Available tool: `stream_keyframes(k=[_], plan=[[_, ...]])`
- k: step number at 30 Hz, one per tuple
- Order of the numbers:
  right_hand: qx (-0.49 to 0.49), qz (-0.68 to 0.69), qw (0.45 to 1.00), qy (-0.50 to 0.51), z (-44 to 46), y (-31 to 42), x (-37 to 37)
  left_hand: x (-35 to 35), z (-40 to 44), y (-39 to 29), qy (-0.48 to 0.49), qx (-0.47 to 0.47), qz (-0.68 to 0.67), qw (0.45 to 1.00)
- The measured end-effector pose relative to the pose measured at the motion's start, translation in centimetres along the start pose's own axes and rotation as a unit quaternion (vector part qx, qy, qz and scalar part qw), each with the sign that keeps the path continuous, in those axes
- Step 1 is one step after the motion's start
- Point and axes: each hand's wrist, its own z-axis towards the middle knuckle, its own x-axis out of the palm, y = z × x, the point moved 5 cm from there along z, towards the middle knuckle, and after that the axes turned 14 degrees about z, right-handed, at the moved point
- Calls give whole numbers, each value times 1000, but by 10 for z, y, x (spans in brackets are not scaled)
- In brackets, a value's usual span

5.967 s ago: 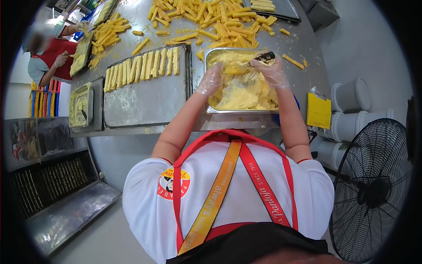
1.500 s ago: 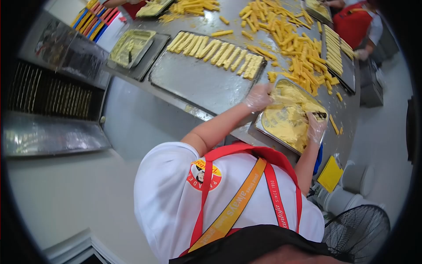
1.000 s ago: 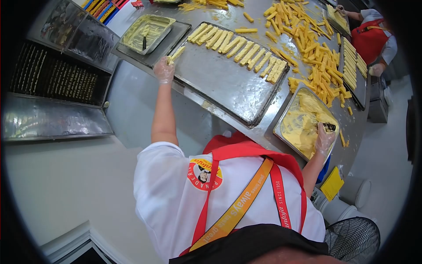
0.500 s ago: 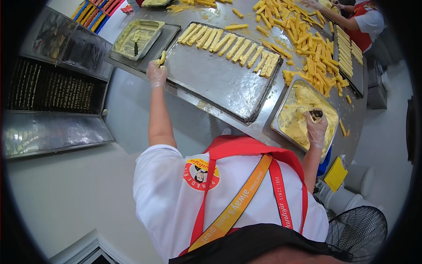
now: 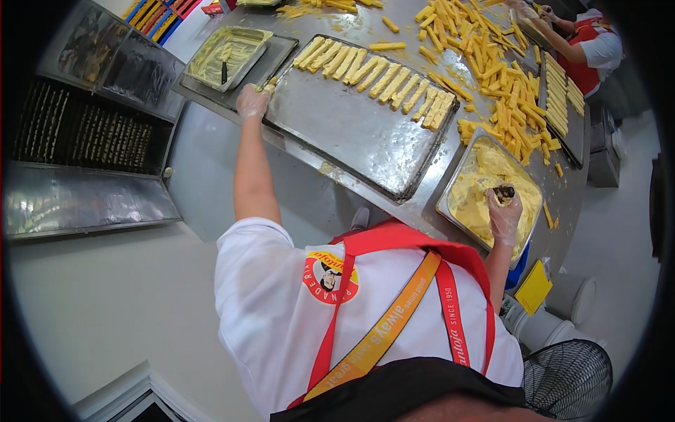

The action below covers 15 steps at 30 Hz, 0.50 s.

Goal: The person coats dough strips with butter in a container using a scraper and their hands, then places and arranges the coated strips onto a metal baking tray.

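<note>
My left hand (image 5: 253,102), in a clear glove, is closed at the left corner of a dark metal baking tray (image 5: 337,130). A pale yellow stick (image 5: 270,85) shows at its fingertips, mostly hidden. Along the tray's far side lies a row of cream-coated sticks (image 5: 380,72). My right hand (image 5: 505,214), also gloved, is closed around a dark-handled tool (image 5: 504,191) over a metal pan (image 5: 444,202) of yellow cream (image 5: 480,176). The tool's working end cannot be made out.
Plain yellow sticks (image 5: 503,88) are heaped on the metal table (image 5: 439,172). At the left lies a cream-smeared pan (image 5: 239,53) with a black-handled tool (image 5: 224,72). A co-worker (image 5: 590,49) stands across by another filled tray (image 5: 562,98). A rack (image 5: 84,133) stands left.
My left hand has tipped the stick lower, so less of it shows by the tray corner. My right hand stays over the cream pan with the tool. The whole view has shifted slightly.
</note>
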Motion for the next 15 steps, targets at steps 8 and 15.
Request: stream_keyframes(k=[8, 15], plan=[[3, -16, 1000, 5, -2, 4, 8, 19, 25, 18, -62, 13, 20, 998], [-3, -34, 999, 23, -6, 8, 11, 11, 33, -15, 35, 188, 74, 979]])
